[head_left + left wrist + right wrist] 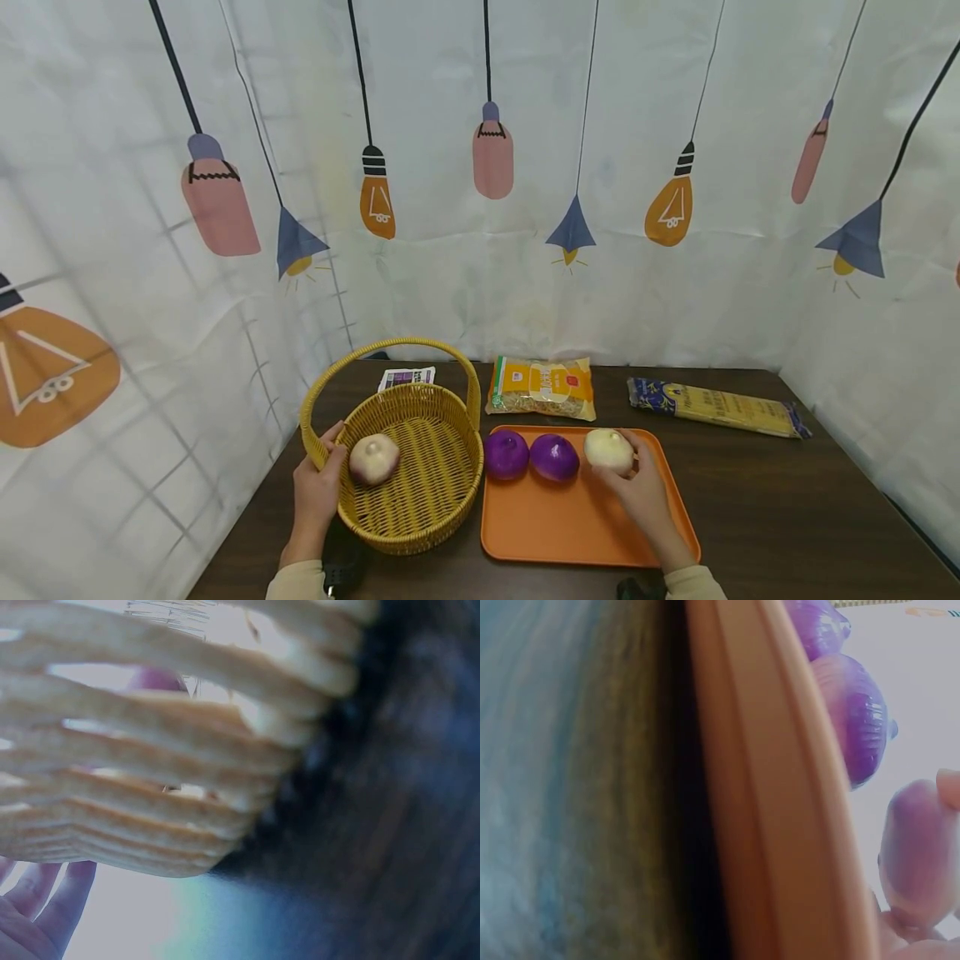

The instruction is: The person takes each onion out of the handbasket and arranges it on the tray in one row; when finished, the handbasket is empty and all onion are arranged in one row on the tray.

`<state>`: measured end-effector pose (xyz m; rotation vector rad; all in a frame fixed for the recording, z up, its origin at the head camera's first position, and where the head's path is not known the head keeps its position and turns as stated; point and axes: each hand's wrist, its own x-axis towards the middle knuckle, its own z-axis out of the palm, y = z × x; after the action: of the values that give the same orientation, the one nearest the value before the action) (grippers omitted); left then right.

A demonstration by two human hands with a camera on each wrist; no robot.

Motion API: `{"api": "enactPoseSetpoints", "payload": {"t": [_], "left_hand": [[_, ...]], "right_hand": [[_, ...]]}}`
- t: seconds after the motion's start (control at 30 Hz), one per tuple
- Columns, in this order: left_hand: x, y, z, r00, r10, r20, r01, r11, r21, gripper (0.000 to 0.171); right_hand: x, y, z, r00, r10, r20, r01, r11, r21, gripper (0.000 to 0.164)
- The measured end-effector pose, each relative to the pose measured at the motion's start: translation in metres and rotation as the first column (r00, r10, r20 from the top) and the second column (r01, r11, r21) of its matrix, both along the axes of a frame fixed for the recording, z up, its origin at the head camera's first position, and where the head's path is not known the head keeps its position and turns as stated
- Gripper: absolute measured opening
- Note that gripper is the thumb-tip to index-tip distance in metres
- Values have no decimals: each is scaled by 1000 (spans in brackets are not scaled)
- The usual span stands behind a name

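A yellow woven basket point(408, 533) with a tall arched handle stands at the left of the table. My left hand point(317, 487) grips its left side, near the foot of the handle. Inside the basket lies a pale onion with purple tinges point(374, 459). At the back right of an orange tray point(570, 525), my right hand point(637, 483) holds a whitish onion point(608, 452) between thumb and fingers. Two purple onions point(506, 454) point(554, 457) sit to its left along the tray's back edge. The right wrist view shows the held onion point(919, 855) close up, apart from the purple ones.
Behind the tray is an orange-and-yellow bag of grain-like food point(542, 388). A long yellow and blue packet point(716, 407) lies at the back right. A small printed packet point(407, 377) sits behind the basket. White curtains point(480, 283) enclose the dark table point(772, 500).
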<state>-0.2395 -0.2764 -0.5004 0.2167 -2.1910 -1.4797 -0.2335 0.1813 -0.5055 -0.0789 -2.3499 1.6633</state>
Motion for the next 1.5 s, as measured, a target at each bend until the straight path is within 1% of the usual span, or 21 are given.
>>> {"api": "enactPoseSetpoints", "payload": {"t": [0.13, 0.27, 0.47, 0.57, 0.7, 0.93, 1.17, 1.27, 1.5], "left_hand": [[0, 0, 0, 1000, 0, -1, 0, 1000, 1, 38], [0, 0, 1, 1000, -7, 3, 7, 1000, 6, 38], [0, 0, 0, 1000, -8, 6, 7, 1000, 13, 38], [0, 0, 0, 1000, -6, 8, 5, 1000, 15, 37], [-1, 1, 0, 1000, -4, 10, 4, 1000, 12, 38], [-2, 1, -1, 1000, -7, 4, 7, 1000, 8, 38], [-2, -1, -2, 1000, 0, -5, 0, 1000, 15, 35], [-2, -1, -2, 1000, 2, -4, -2, 1000, 14, 34], [-1, -1, -1, 1000, 5, -2, -5, 1000, 15, 33]], "right_hand": [[-1, 2, -2, 999, -25, 22, 25, 1000, -4, 75], [-1, 4, -4, 999, -29, 44, 28, 1000, 10, 76], [-1, 7, -8, 997, -43, 58, 37, 993, 110, 74], [-1, 7, -9, 995, -53, 79, 41, 988, 150, 75], [-1, 7, -9, 993, -57, 102, 40, 987, 157, 77], [0, 6, -9, 994, -36, 99, 23, 991, 132, 76], [-2, 5, -11, 994, -12, 108, -5, 987, 163, 76], [-2, 4, -10, 995, -7, 98, -11, 984, 176, 76], [-1, 5, -9, 994, -19, 108, -4, 978, 208, 77]]}}
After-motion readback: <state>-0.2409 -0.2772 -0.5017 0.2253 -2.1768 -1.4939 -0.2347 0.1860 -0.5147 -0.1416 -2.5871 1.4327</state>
